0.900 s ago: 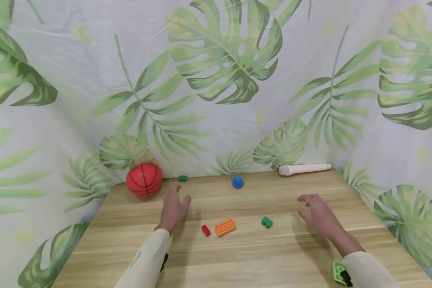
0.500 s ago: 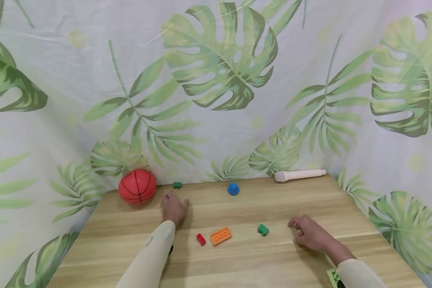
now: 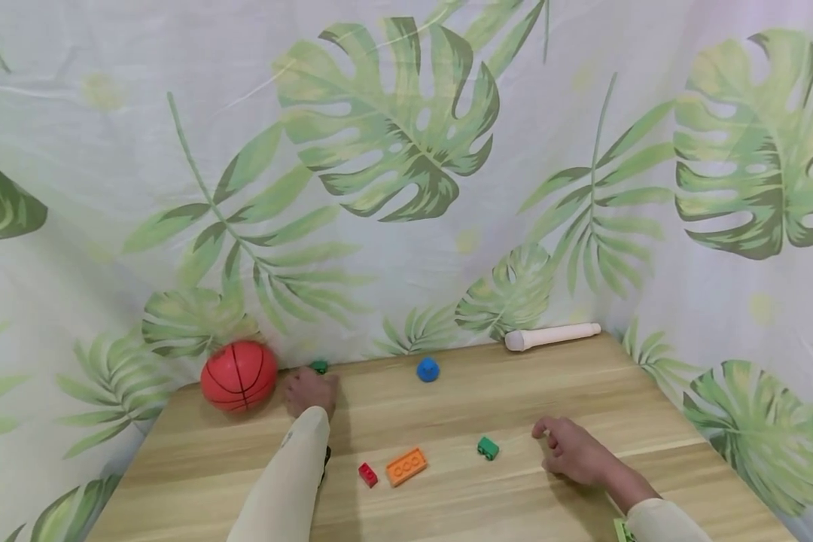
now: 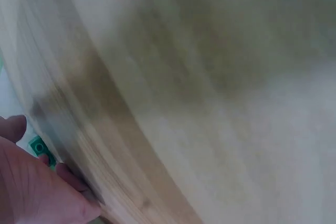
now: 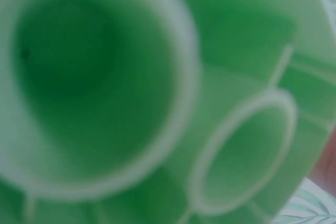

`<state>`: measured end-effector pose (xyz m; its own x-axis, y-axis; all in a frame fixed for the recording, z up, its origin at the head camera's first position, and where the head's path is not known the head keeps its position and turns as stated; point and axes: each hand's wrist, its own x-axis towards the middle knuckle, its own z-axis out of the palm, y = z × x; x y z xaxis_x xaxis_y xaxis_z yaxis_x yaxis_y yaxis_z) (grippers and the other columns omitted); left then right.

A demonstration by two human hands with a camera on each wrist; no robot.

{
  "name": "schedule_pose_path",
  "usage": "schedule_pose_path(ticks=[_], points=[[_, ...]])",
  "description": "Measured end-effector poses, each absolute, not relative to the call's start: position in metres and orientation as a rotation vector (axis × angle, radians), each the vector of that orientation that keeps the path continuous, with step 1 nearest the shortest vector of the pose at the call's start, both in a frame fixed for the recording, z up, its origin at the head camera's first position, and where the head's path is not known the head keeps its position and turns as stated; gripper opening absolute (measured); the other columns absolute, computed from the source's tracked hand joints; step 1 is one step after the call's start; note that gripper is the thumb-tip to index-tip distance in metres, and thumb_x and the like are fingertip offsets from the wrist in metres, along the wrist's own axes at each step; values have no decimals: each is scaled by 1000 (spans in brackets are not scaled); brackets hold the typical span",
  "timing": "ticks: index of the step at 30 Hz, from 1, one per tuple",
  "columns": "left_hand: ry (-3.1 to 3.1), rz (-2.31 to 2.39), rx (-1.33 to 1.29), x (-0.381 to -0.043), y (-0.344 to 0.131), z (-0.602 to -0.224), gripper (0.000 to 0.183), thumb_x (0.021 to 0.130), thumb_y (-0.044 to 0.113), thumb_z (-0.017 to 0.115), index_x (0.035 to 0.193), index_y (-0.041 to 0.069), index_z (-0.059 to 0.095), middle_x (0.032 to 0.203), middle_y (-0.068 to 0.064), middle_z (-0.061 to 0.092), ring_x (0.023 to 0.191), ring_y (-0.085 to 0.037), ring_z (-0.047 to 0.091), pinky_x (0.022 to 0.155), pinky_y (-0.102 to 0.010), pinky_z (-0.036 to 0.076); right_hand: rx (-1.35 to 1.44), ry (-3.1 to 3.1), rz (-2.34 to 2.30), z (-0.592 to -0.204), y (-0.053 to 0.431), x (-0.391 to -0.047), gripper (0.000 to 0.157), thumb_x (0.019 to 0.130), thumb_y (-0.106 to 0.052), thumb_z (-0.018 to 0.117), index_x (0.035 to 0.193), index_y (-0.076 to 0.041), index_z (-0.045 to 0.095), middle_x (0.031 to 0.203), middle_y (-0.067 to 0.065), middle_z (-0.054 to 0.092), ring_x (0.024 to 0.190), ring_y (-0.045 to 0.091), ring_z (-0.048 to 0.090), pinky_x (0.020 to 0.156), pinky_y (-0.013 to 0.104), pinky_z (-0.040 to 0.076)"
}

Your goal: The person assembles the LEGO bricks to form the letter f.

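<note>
My left hand [image 3: 312,390] reaches to the far left of the table, right of the red ball [image 3: 239,376] and just in front of a small green brick [image 3: 319,366]. In the left wrist view, the thumb and fingers lie either side of that green brick [image 4: 39,146], and a gap seems to show. Over the right half, my right hand [image 3: 572,452] hangs with loosely curled fingers and nothing in them. Another green brick [image 3: 488,449] lies to its left. By the right sleeve, a light green brick [image 3: 623,530] is mostly hidden; its hollow underside [image 5: 194,77] fills the right wrist view.
A red brick [image 3: 368,474] and an orange brick [image 3: 406,467] lie near the middle of the wooden table [image 3: 433,421]. A blue toy [image 3: 427,369] and a white microphone [image 3: 552,336] sit along the back edge, before a leaf-print cloth [image 3: 379,263].
My left hand has moved forward and left to the far green brick. The right hand's fingers have curled more and it has drifted slightly. The head view has shifted, moving everything in frame.
</note>
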<state>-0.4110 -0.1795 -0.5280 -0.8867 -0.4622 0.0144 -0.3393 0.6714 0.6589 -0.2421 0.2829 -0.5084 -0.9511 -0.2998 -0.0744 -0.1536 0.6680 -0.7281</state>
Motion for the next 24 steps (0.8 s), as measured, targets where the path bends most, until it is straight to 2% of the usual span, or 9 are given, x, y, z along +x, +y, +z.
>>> schedule_pose_path(ticks=[3, 6, 10, 14, 16, 18, 21, 24], points=[[-2691, -1021, 682, -415, -183, -534, 61, 97, 29, 57, 137, -15, 47, 142, -40, 46, 137, -58, 44, 115, -69, 37, -345, 2676, -1164, -509, 277, -240, 43, 82, 8, 76, 121, 6, 61, 87, 6, 49, 70, 14, 48, 63, 25, 41], [-2685, -992, 723, -417, -187, -541, 71, 94, 32, 59, 141, -18, 41, 143, -42, 45, 136, -60, 43, 113, -71, 37, -313, 2659, -1124, -510, 269, -240, 45, 82, 6, 76, 124, 4, 61, 90, 7, 51, 69, 13, 49, 64, 24, 41], [-2684, -944, 760, -421, -193, -552, 76, 95, 34, 60, 144, -20, 38, 144, -46, 42, 136, -64, 41, 111, -75, 36, -295, 2631, -1101, -513, 256, -241, 45, 84, 6, 77, 126, 1, 61, 94, 10, 54, 74, 16, 52, 65, 25, 42], [-2680, -946, 757, -422, -197, -556, 68, 100, 34, 60, 140, -18, 43, 142, -47, 42, 136, -65, 40, 110, -76, 35, -278, 2621, -1116, -512, 248, -241, 46, 86, 6, 79, 128, 1, 61, 95, 12, 55, 79, 23, 53, 66, 28, 42], [-2685, -932, 728, -424, -198, -555, 59, 101, 34, 61, 132, -15, 51, 139, -44, 48, 134, -63, 44, 109, -74, 38, -281, 2626, -1108, -511, 247, -244, 52, 86, 6, 81, 132, 2, 59, 96, 12, 55, 81, 23, 53, 67, 29, 43], [-2662, -938, 678, -425, -197, -552, 47, 98, 31, 63, 118, -11, 60, 130, -40, 58, 126, -57, 54, 102, -70, 45, -306, 2625, -1105, -511, 248, -248, 58, 86, 3, 82, 139, 1, 57, 98, 10, 54, 82, 21, 53, 67, 28, 44], [-2624, -1003, 552, -426, -192, -543, 30, 93, 23, 67, 108, -3, 65, 108, -26, 68, 101, -43, 65, 81, -57, 52, -406, 2580, -1149, -510, 250, -254, 68, 86, 1, 83, 147, 2, 52, 99, 9, 52, 83, 17, 52, 68, 26, 44], [-2631, -1086, 390, -419, -185, -536, 24, 90, 14, 66, 109, -1, 64, 92, -16, 64, 82, -31, 58, 67, -42, 46, -582, 2478, -1246, -511, 253, -261, 71, 89, -2, 83, 150, 5, 48, 99, 7, 49, 84, 13, 50, 70, 23, 45]])
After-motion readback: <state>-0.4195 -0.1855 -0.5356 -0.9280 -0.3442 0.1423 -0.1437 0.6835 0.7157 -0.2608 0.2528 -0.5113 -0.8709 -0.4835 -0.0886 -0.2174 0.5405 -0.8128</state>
